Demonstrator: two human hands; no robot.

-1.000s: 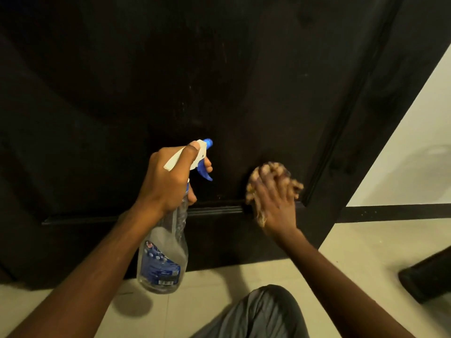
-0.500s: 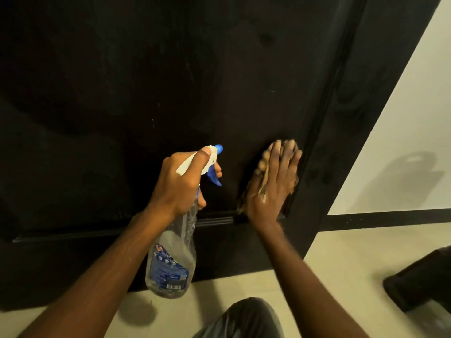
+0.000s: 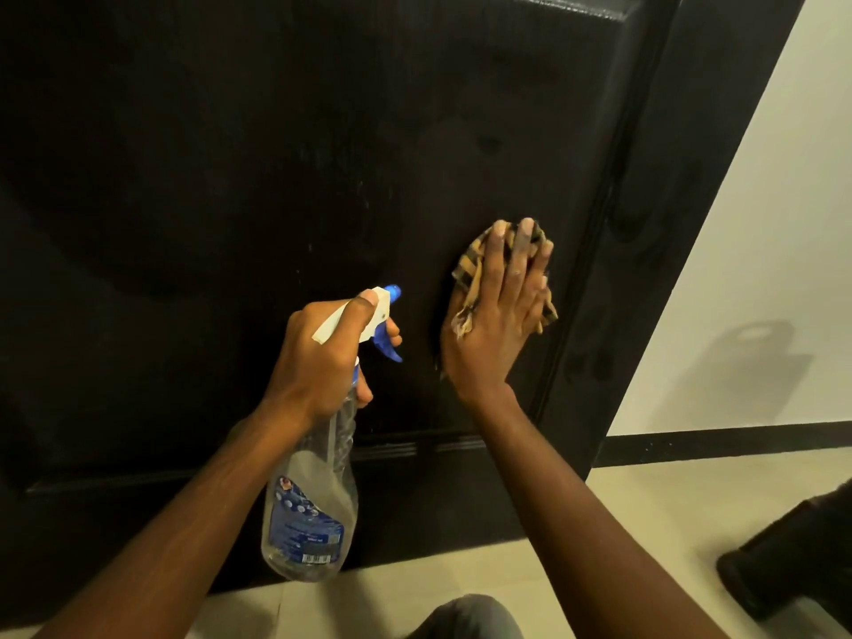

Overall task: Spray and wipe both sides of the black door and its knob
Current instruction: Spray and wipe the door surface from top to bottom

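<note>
The black door (image 3: 276, 154) fills most of the view, its lower panel facing me. My left hand (image 3: 322, 357) grips a clear spray bottle (image 3: 313, 509) with a white and blue trigger head, its nozzle aimed at the door. My right hand (image 3: 498, 315) lies flat with fingers extended, pressing a tan and black checked cloth (image 3: 470, 265) against the panel near its right moulding. The door knob is out of view.
A pale tiled floor (image 3: 691, 523) runs below the door. A white wall (image 3: 760, 269) with a black skirting strip stands at right. A dark object (image 3: 793, 555) rests on the floor at far right. My knee in grey fabric (image 3: 465, 620) shows at bottom.
My right hand slid the cloth upward along the panel from the lower rail. The left hand with the bottle stayed roughly level, and my view tilted up.
</note>
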